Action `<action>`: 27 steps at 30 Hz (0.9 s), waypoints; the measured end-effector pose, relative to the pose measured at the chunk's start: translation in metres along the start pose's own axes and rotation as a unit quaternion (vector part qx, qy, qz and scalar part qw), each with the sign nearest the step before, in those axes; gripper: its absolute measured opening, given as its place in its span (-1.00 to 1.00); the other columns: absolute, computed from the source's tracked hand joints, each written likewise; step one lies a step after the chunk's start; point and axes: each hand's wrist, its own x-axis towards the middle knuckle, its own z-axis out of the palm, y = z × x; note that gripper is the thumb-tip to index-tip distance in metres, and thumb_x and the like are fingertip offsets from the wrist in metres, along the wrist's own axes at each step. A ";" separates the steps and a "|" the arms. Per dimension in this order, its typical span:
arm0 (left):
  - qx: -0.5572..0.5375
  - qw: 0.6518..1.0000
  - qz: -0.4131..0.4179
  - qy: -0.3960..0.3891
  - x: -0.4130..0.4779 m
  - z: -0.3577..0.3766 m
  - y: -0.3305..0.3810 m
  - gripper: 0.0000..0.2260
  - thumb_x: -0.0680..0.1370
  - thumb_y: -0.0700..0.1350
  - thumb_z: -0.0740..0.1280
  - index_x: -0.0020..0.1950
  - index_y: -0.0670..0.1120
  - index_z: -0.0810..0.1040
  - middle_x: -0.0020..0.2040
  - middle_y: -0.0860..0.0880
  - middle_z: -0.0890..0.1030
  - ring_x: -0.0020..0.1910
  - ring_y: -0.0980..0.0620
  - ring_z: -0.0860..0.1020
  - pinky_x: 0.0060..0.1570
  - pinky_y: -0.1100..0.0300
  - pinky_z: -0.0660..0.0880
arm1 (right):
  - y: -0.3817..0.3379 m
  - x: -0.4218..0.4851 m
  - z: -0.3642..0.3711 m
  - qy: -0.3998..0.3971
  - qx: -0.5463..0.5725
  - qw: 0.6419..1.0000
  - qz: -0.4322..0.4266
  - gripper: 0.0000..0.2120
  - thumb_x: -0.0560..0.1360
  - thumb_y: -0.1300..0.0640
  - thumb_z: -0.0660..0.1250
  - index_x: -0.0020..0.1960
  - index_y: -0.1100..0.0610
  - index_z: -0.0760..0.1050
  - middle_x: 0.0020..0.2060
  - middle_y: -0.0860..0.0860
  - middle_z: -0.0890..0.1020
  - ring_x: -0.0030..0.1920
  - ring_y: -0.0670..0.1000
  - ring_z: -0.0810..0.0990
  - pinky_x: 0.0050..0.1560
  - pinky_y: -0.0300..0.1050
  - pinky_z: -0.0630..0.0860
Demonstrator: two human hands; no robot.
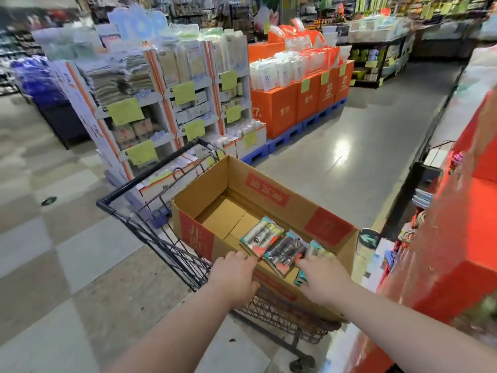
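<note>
An open brown cardboard box with red labels sits in a dark wire shopping cart. Flat packs with teal and coral edges lie against its near wall; a darker pack lies beside them. My left hand rests on the box's near rim, fingers curled over the edge. My right hand reaches into the box's near right corner and touches a teal-edged pack; its fingertips are hidden, so its hold is unclear.
A white cardboard display stand with yellow-green price tags stands just beyond the cart. Orange boxes on a blue pallet sit further back. A red shelf unit with hanging goods runs close along the right. Grey aisle floor lies ahead.
</note>
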 end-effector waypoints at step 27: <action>0.023 0.971 0.170 -0.165 0.253 0.037 -0.039 -0.56 0.56 0.10 0.25 0.38 -0.04 0.34 0.30 -0.07 0.42 0.27 -0.09 0.42 0.18 0.00 0.47 | 0.082 0.134 0.049 -0.155 0.109 0.959 0.213 -0.57 0.56 -0.02 0.14 0.41 0.01 0.28 0.31 0.05 0.43 0.32 0.13 0.42 0.28 0.01 0.39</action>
